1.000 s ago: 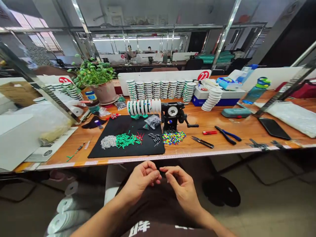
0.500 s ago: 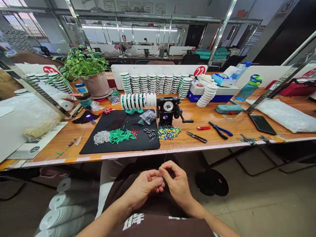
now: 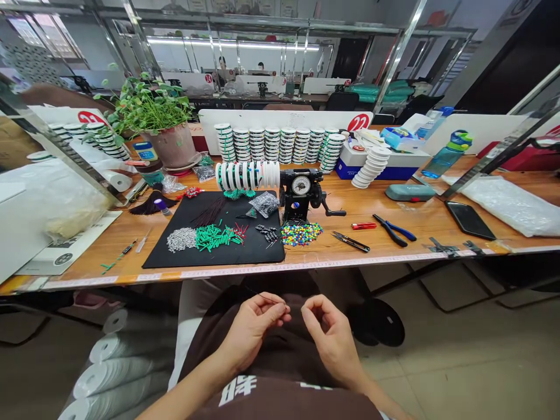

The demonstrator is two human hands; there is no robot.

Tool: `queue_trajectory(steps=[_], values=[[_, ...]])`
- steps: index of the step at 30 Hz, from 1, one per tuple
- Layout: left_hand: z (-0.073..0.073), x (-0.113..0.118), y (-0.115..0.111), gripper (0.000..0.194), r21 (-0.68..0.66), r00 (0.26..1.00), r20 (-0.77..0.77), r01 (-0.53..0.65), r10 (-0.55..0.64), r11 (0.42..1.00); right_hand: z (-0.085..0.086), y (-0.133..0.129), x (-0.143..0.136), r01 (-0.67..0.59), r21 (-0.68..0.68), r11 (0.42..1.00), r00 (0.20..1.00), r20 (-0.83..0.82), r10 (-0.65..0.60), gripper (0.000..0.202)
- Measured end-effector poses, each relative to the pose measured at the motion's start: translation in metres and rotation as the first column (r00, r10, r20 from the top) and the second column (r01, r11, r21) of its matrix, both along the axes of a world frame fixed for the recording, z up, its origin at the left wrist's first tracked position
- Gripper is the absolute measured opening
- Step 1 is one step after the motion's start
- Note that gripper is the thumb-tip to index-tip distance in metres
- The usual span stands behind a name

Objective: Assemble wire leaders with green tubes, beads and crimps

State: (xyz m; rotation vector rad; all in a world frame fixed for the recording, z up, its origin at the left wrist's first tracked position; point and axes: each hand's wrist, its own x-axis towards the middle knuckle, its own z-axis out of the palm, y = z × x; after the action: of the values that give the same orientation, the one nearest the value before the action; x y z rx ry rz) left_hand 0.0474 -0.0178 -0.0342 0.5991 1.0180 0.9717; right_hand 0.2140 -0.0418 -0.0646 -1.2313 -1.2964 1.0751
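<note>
Above my lap, in front of the desk edge, my left hand (image 3: 257,324) pinches a thin dark thread (image 3: 254,291) between thumb and forefinger. Part of that thread shows above the fingers; the rest is lost against the dark apron (image 3: 280,359). My right hand (image 3: 331,331) is a short way to the right, thumb and forefinger pressed together. Whatever lies in that pinch is too small to make out. Beyond the hands, a black mat (image 3: 210,262) carries silver pieces (image 3: 182,240), green tubes (image 3: 217,237), red-tipped pieces (image 3: 240,233) and dark swivel-like parts (image 3: 268,234).
Coloured beads (image 3: 301,234) lie beside the mat, below a crank winder (image 3: 301,192) bearing white spools (image 3: 247,177). Thread snips (image 3: 350,241), a red tool (image 3: 363,226) and blue-handled pliers (image 3: 395,230) lie to the right. Spool stacks (image 3: 271,146) line the back.
My hands were together at the fingertips and are now apart, the right one shifted to the right and slightly down. The thread end above them no longer stands upright there.
</note>
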Motion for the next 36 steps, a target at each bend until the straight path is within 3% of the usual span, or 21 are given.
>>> queue_trajectory(steps=[4,8,11,31,36], values=[[0.0007,0.0009,0.0000,0.040,-0.002,1.000,-0.009,0.006,-0.006,1.000,-0.0012,-0.0009,-0.0021,0.031,0.164,0.986,0.979,0.193,-0.063,0.019],[-0.0019,0.0009,0.0004,0.042,-0.006,1.000,0.008,-0.001,0.001,1.000,0.0034,-0.0002,-0.0016,0.063,0.482,0.874,0.903,0.346,-0.256,0.012],[-0.0034,0.0016,-0.0001,0.043,-0.010,1.000,0.022,-0.011,0.011,1.000,0.0072,-0.0002,-0.0017,0.041,0.579,0.814,0.880,0.366,-0.304,0.012],[0.0013,0.0019,0.0009,0.045,-0.011,0.999,0.042,-0.005,0.006,1.000,0.0035,0.0000,-0.0034,0.028,0.481,0.876,0.878,0.407,-0.251,0.013],[0.0008,0.0020,0.0005,0.044,-0.016,0.999,0.039,-0.015,0.016,1.000,0.0047,-0.0017,-0.0036,0.056,0.505,0.861,0.881,0.381,-0.281,0.013]])
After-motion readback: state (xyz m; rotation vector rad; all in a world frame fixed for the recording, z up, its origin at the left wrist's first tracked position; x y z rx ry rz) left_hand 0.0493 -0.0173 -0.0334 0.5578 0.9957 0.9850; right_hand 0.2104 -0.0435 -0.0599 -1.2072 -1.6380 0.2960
